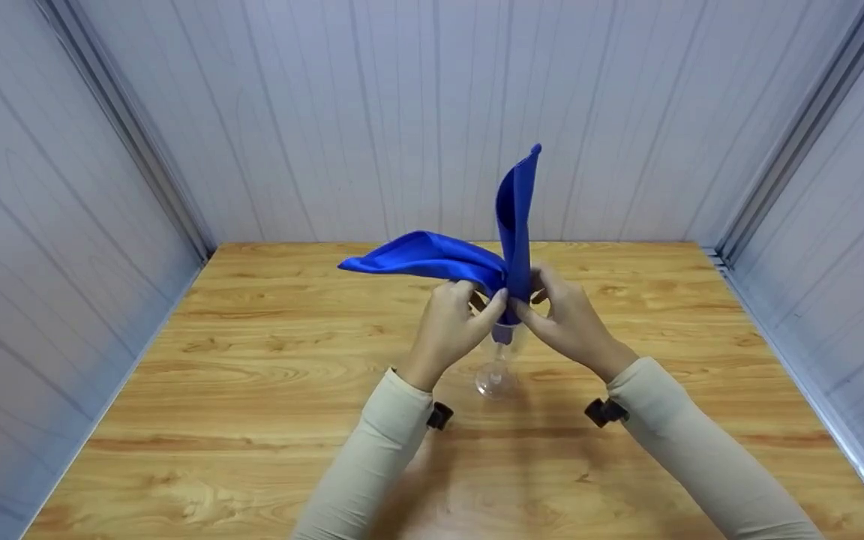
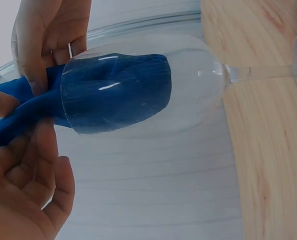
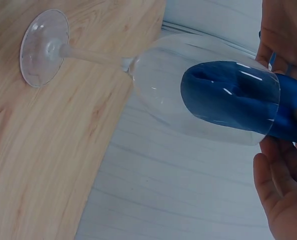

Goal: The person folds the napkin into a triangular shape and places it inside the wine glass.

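A blue satin-like cloth napkin (image 1: 432,255) is folded into two points, one standing upright and one stretching left. Its rounded lower end sits inside the upper bowl of a clear stemmed wine glass (image 3: 158,90), with space below it in the bowl. The glass stands on its foot. Just above the rim, my left hand (image 1: 451,322) pinches the napkin from the left, thumb in front. From the right, my right hand (image 1: 571,319) pinches it at the same height. The left wrist view shows the left hand (image 2: 23,185) low and the right hand (image 2: 51,30) at the top.
The glass stands on a wood-grain table (image 1: 252,390). Pale panelled walls (image 1: 312,120) rise behind it and at both sides. Dark camera mounts (image 1: 439,415) sit at the cuffs of the light sleeves.
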Action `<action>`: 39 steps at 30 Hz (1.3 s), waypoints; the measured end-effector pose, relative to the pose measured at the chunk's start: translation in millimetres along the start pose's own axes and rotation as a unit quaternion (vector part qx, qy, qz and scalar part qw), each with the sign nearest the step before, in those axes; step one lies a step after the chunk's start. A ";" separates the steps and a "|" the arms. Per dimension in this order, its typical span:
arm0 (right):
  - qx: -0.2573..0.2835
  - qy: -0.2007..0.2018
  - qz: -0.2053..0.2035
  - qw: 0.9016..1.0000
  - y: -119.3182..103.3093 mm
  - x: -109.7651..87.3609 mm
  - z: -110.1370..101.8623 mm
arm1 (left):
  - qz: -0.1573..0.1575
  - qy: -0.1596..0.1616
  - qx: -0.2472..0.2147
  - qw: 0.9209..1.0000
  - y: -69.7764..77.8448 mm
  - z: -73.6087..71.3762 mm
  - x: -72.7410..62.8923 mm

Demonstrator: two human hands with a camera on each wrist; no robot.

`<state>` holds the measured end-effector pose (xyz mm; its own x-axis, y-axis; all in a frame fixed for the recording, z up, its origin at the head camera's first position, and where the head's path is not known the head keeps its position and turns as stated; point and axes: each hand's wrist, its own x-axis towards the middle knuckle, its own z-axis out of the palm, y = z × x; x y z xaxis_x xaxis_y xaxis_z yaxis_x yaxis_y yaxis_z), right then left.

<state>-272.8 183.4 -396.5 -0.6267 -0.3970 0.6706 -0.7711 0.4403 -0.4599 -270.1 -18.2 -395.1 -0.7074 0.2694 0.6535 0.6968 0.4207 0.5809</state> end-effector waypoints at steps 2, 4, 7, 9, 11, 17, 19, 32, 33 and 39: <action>-0.008 0.000 0.004 1.000 1.1 -1.2 0.0 | -0.004 0.001 0.007 1.000 -0.3 0.5 -0.9; -0.014 -0.002 0.007 1.000 2.1 -2.3 0.0 | -0.006 0.001 0.018 1.000 -0.6 1.1 -2.1; -0.017 -0.008 0.013 1.000 4.2 -4.8 0.9 | -0.005 0.001 0.048 0.999 -1.9 2.5 -5.2; -0.020 -0.016 0.020 0.999 5.9 -6.9 1.3 | -0.005 -0.001 0.073 0.997 -2.9 3.9 -8.3; -0.022 -0.025 0.031 0.999 6.8 -8.5 1.4 | -0.006 -0.002 0.099 0.995 -4.0 5.5 -11.2; -0.017 -0.037 0.087 0.995 -1.0 -4.2 -0.3 | 0.002 0.009 0.119 0.993 -5.6 7.7 -14.0; -0.017 -0.026 0.113 0.993 -5.9 0.2 -0.9 | -0.015 0.013 0.098 0.995 -4.9 6.8 -13.5; 0.000 0.043 0.138 0.989 -15.8 19.4 0.8 | -0.260 0.020 -0.236 0.936 -1.0 6.7 0.2; 0.003 0.050 0.133 0.990 -14.9 19.4 0.7 | -0.263 0.021 -0.241 0.934 -1.7 7.8 0.9; 0.047 0.065 0.144 0.986 -8.7 13.8 -2.2 | -0.262 0.032 -0.263 0.928 -6.0 12.4 0.3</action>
<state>-274.5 175.9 -382.0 -0.8066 -0.1576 0.5697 -0.5737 0.4406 -0.6904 -276.0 -9.9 -404.3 -0.9686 0.0883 0.2326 0.2329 -0.0062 0.9725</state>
